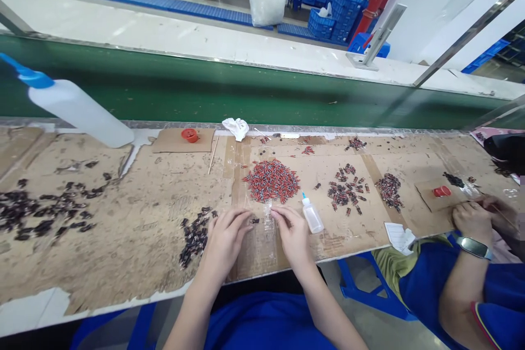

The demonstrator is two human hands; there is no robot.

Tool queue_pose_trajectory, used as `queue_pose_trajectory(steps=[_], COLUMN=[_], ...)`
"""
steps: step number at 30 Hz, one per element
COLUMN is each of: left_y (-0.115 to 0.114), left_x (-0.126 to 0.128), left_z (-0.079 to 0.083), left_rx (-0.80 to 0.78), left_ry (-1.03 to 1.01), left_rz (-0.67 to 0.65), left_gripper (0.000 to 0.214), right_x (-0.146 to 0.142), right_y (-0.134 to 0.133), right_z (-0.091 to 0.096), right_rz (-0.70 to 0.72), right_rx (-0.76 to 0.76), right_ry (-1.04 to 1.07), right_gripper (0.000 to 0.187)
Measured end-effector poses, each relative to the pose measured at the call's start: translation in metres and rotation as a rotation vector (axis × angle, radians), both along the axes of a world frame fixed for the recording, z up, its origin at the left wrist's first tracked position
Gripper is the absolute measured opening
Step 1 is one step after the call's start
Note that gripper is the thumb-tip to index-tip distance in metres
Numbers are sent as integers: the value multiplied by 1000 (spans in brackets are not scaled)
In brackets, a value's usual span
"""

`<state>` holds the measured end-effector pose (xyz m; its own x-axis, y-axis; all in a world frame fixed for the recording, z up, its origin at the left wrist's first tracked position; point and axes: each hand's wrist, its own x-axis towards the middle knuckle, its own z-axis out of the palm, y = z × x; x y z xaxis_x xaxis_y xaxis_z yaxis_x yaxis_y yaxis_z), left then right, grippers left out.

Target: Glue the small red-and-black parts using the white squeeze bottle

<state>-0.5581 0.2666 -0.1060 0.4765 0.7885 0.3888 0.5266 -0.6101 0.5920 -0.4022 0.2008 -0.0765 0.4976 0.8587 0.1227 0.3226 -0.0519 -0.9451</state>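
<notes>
My left hand (226, 234) is closed in a pinch, with a small black part (255, 221) at its fingertips. My right hand (292, 232) faces it a short way off, thumb and fingers pressed together; anything between them is too small to make out. Just beyond both hands lies a pile of small red-and-dark parts (272, 181). A heap of small black parts (193, 238) sits beside my left hand, partly covered by it. Close to my right hand, a small clear squeeze bottle (312, 215) with a blue tip lies on the cardboard.
Cardboard (143, 229) covers the bench. A large white bottle (82, 112) lies at left, near scattered black parts (45, 210). More part piles (346, 188) are at right. A co-worker's hands (479, 216) work beside a red cap (442, 191). A green belt (246, 90) runs behind.
</notes>
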Motion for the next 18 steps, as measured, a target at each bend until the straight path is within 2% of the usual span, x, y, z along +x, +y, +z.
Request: queue_pose_trajectory(steps=[2,5,10,14,18], left_y=[0,-2,-8,-13,-14], left_x=[1,10,19,19,20], left_z=[-4,-1,14,26,37], left_rx=[14,-13,-129,-150,-162], left_ry=[-10,-50,-190,-268,-339], left_rz=[-10,-27,-38,-68,-106], left_gripper=[22,25,21,16,14], right_x=[-2,-7,-11,-11,-10], right_y=[-1,0,-1,-2,-3], right_z=[-3,-6,-2,4,9], right_rz=[-15,-52,-79,-43,-59], right_rx=[-35,-94,-100,-96,-46], right_ry=[62,148,331,523,581], right_gripper=[20,22,24,28,24])
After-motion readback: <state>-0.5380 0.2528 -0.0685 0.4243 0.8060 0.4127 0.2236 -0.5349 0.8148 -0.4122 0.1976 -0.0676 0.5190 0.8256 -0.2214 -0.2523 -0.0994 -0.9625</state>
